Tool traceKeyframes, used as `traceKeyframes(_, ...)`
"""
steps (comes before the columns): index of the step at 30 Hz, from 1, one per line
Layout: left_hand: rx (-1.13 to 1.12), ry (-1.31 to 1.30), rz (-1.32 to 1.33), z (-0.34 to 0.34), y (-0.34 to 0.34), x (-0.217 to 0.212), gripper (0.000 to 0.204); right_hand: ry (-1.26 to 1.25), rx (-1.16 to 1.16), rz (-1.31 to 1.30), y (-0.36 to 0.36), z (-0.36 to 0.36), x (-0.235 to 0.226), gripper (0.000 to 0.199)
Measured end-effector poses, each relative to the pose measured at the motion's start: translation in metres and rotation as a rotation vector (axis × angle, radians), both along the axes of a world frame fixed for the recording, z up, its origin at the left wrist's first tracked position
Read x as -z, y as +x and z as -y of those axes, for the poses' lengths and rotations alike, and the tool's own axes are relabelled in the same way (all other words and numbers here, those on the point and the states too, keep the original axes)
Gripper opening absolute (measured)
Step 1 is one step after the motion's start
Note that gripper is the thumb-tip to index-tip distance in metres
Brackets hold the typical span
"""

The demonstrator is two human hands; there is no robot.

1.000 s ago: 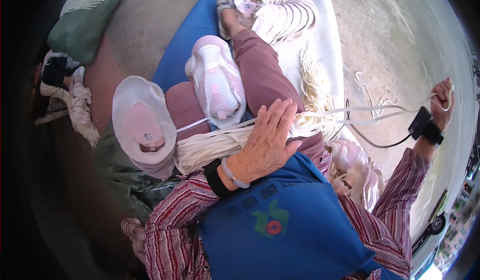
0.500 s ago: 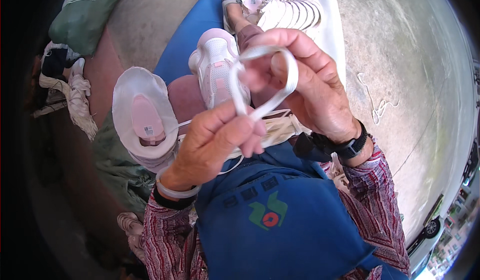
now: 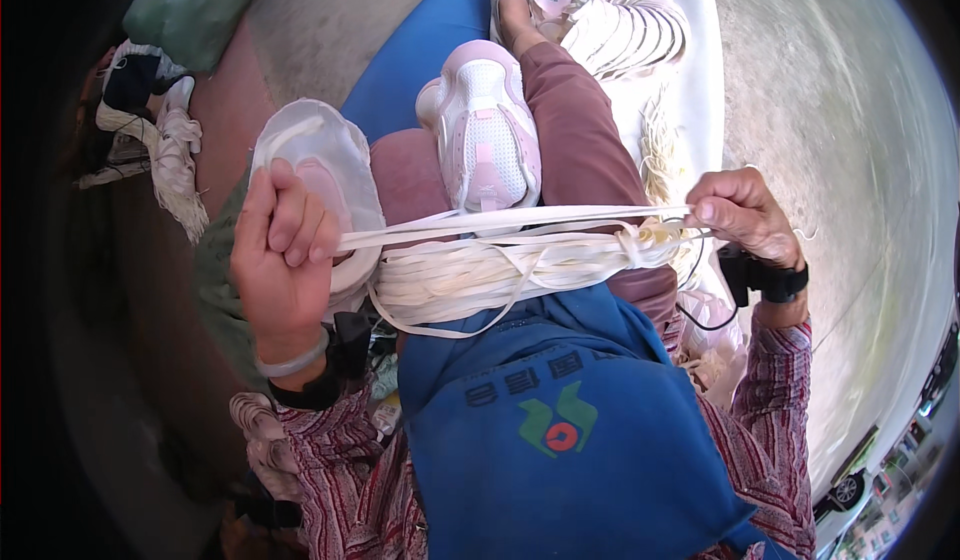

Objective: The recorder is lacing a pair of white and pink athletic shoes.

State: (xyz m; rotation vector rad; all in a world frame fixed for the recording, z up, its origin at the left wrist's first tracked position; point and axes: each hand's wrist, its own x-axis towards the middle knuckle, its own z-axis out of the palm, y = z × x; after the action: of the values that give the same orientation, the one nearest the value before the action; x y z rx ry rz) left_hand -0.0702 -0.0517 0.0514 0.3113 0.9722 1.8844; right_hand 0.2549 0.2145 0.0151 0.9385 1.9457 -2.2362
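Note:
A white shoelace (image 3: 520, 216) is stretched nearly level across my lap, held at both ends. My left hand (image 3: 290, 230) grips it with curled fingers, in front of a pale shoe upper (image 3: 360, 155) with a pink insole. At the other side my right hand (image 3: 742, 215) pinches it between thumb and fingers. Right below the stretched lace, a thick bundle of white shoelaces (image 3: 450, 280) lies across my lap on the blue apron (image 3: 560, 380). A white and pink sneaker (image 3: 488, 125) rests between my legs, beyond the bundle.
Fanned white shoe pieces (image 3: 630, 25) lie at the far end of a white sheet (image 3: 700, 70), over a blue mat (image 3: 400, 55). More laces (image 3: 658, 150) hang beside my right leg. At left are a green sack (image 3: 195, 10) and several shoes (image 3: 150, 110).
My hands have moved apart, left and right. The lace that formed a loop between them is now pulled straight. The bundle on my lap shows more fully.

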Motion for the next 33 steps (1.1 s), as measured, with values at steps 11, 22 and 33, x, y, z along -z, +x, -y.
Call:
traceKeyframes(11,-0.394,-0.826,-0.643,0.079,-0.042,0.03,0.027,0.301,0.003,-0.081,-0.032,-0.021,0.017,0.028)
traceKeyframes(22,0.214,-0.278,-0.958,-0.039,0.062,0.035,0.041,-0.129,-0.175,-0.288,-0.147,0.067,-0.006,0.019)
traceKeyframes(33,0.291,-0.444,-0.195,-0.041,0.058,0.061,0.024,-0.673,-0.09,-0.524,-0.146,0.059,0.019,0.031)
